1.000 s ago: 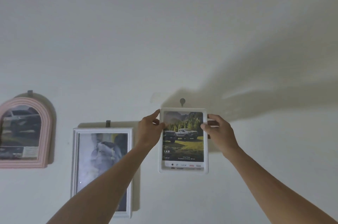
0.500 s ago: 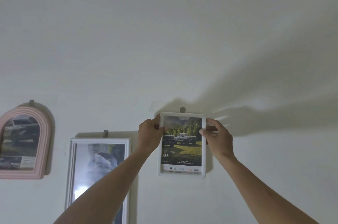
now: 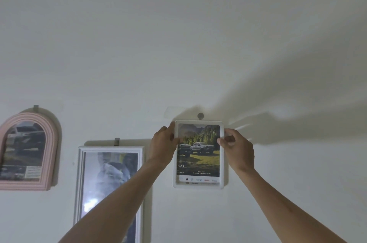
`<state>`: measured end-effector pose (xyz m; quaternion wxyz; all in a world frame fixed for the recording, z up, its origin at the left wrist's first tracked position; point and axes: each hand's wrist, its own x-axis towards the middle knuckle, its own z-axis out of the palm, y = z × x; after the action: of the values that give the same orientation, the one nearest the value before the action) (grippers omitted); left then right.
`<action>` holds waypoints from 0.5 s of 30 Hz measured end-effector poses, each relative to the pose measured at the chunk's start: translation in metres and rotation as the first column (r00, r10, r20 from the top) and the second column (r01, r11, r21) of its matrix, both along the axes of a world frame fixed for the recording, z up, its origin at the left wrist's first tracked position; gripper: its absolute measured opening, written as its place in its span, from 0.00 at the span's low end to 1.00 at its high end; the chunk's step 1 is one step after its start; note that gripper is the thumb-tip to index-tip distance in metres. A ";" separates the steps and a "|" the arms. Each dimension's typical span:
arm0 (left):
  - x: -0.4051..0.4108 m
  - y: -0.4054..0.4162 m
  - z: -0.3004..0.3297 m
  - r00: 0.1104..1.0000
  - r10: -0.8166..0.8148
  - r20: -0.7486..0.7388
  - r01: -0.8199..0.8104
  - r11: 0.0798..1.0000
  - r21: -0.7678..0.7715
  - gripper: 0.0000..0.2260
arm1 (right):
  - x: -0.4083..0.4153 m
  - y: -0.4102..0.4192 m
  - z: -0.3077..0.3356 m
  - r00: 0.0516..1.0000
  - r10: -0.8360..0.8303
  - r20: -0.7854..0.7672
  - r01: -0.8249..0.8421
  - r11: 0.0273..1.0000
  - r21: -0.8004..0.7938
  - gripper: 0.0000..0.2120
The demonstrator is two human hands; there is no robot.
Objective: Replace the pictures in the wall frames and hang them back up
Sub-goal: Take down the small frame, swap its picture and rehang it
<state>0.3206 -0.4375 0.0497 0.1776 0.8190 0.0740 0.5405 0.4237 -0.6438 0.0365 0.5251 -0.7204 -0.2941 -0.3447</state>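
A small white frame [image 3: 199, 183] with a picture of two pickup trucks on grass before a forest is pressed flat against the white wall. Just above its top edge a grey wall hook [image 3: 200, 115] shows. My left hand [image 3: 163, 144] grips the frame's upper left edge, thumb on the front. My right hand [image 3: 237, 146] pinches the upper right edge, thumb on the picture's border. Both arms reach up from below.
A tall white frame [image 3: 111, 165] hangs from a grey hook [image 3: 117, 141] left of my hands, its lower part hidden by my left arm. Further left a pink arched frame [image 3: 47, 143] with a truck picture hangs on its own hook [image 3: 35, 107]. Bare wall lies above and right.
The small frame has stayed just under its hook with both hands still gripping its upper edges. The view has tilted up slightly, so everything sits lower in the picture.
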 end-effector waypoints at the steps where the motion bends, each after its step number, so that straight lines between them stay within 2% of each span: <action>1: 0.000 0.001 -0.001 1.000 -0.006 0.005 0.006 1.000 -0.003 0.21 | 0.000 0.000 -0.001 1.000 -0.002 0.005 0.002 1.000 0.003 0.11; 9: 0.002 0.002 -0.007 0.995 -0.048 0.085 0.051 0.998 -0.040 0.19 | 0.003 -0.002 -0.004 1.000 -0.008 0.018 0.008 1.000 0.005 0.15; 15: 0.004 0.004 -0.008 0.991 -0.063 0.114 0.073 0.994 -0.082 0.17 | 0.004 -0.002 -0.002 0.999 -0.007 0.039 0.007 1.000 0.004 0.14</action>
<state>0.3250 -0.4339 0.0418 0.2346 0.7812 0.0592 0.5754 0.4281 -0.6454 0.0342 0.5193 -0.7136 -0.3011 -0.3612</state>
